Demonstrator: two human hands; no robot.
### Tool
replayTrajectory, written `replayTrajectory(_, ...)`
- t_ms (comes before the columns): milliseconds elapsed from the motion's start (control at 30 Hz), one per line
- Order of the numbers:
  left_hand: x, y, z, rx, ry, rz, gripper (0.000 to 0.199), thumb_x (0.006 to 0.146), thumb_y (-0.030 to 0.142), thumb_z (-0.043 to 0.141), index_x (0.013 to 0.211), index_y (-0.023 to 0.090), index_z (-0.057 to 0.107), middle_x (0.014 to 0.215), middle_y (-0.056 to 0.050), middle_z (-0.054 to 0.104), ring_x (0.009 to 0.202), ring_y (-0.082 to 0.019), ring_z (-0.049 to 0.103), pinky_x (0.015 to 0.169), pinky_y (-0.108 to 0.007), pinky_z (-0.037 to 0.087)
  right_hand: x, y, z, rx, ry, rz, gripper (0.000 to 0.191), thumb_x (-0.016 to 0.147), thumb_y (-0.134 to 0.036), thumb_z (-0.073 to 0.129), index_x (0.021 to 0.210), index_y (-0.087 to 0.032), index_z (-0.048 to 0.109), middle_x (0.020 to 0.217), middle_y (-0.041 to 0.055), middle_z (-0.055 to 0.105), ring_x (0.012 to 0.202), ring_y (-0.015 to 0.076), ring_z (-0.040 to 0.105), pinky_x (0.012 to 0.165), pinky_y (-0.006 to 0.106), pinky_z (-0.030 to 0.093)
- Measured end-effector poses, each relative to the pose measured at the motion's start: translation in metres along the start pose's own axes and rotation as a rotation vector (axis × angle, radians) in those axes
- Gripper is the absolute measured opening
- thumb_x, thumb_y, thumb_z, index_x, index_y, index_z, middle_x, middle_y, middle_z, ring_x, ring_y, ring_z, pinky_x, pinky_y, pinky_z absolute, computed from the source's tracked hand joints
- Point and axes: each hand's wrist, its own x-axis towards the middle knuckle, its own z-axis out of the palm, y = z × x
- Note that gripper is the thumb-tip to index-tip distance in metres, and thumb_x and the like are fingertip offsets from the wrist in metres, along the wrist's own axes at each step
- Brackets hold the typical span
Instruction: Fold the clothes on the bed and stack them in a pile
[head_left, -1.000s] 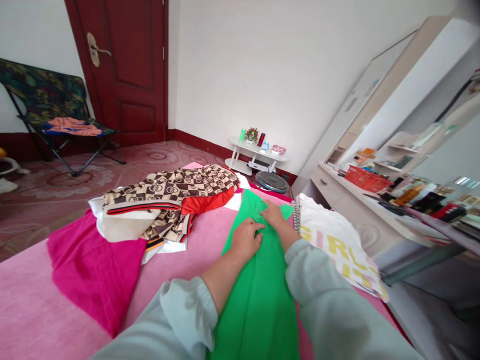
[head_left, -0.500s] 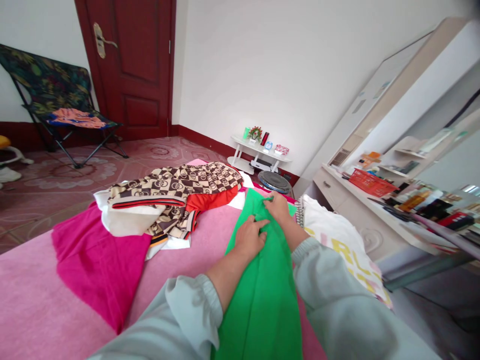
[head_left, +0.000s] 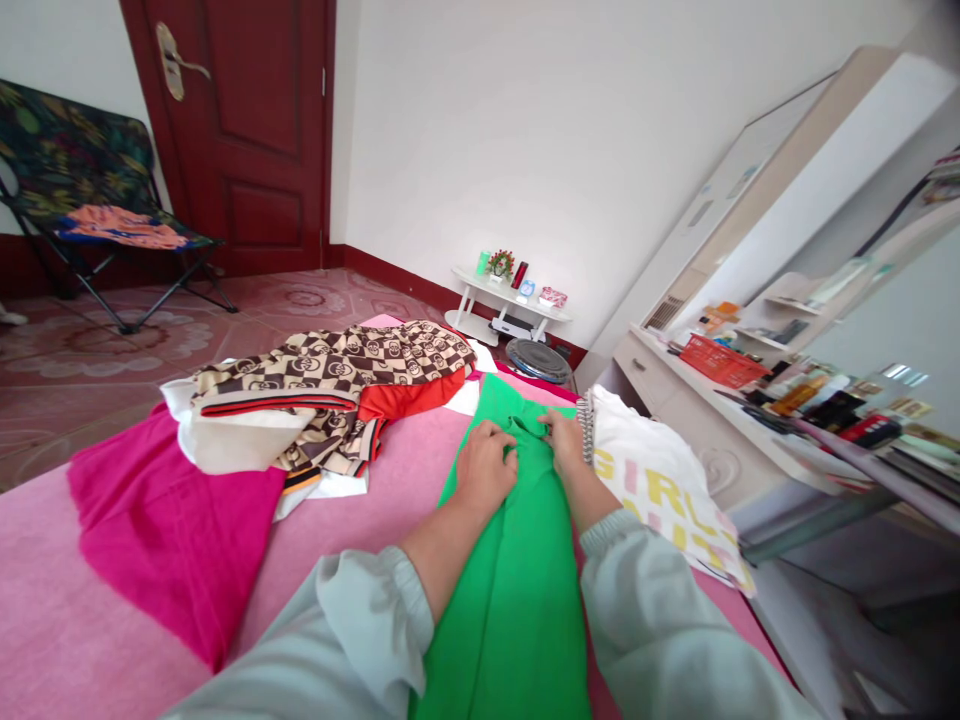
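Observation:
A long green garment [head_left: 517, 590] lies lengthwise in front of me on the pink bed cover [head_left: 405, 500]. Near its far end, my left hand [head_left: 487, 462] rests with curled fingers pinching the cloth. Just to the right, my right hand [head_left: 562, 438] grips the edge of the same garment, thumb and fingertips pressed together. Small folds bunch up in the fabric between the two hands. A white shirt with yellow and pink letters [head_left: 660, 460] lies to the right of the green cloth.
Left of my hands are a brown-and-cream patterned garment [head_left: 330, 360] and a magenta cloth [head_left: 180, 520]. A dresser [head_left: 675, 400] with a red basket [head_left: 721, 360] stands right. Beyond are a low white shelf [head_left: 510, 293], a door [head_left: 247, 120] and a folding chair [head_left: 82, 170].
My hands have moved slightly apart, and the green cloth between them is more bunched. My left fingers have curled in. The view has shifted a little to the right.

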Motion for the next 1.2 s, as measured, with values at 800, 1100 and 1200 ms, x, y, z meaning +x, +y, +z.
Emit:
replayTrajectory(800,-0.001,0.004,-0.004,0.324,-0.076,0.112,0.021,0.085,0.029,0.050,0.090,0.018,0.067,0.127,-0.008,0.051,0.115,-0.026,0.042,0.092,-0.040,0.037,0.013,0.005,-0.006,-0.507,-0.078,-0.223,0.030,0.073,-0.018,0.056,0.100,-0.018,0.070,0.107,0.0060,0.068,0.101,0.0184,0.059,0.093,0.028,0.041)
replayTrajectory(1100,-0.001,0.003,-0.001,0.351,-0.139,0.071,0.024,0.086,0.029,0.048,0.100,0.018,0.065,0.107,-0.009,0.062,0.105,-0.025,0.050,0.089,-0.040,0.038,0.031,0.012,-0.042,-0.589,0.245,0.027,0.029,0.072,-0.016,0.046,0.089,-0.012,0.069,0.085,0.0129,0.070,0.079,0.0239,0.063,0.075,0.033,0.046)
replayTrajectory(1200,-0.002,0.008,-0.006,0.311,-0.078,0.126,0.028,0.085,0.025,0.050,0.109,0.019,0.062,0.127,-0.009,0.052,0.118,-0.026,0.043,0.095,-0.041,0.036,0.028,0.011,-0.044,-0.615,0.199,-0.018,0.029,0.072,-0.016,0.046,0.090,-0.014,0.070,0.088,0.0102,0.070,0.080,0.0225,0.062,0.075,0.031,0.045)
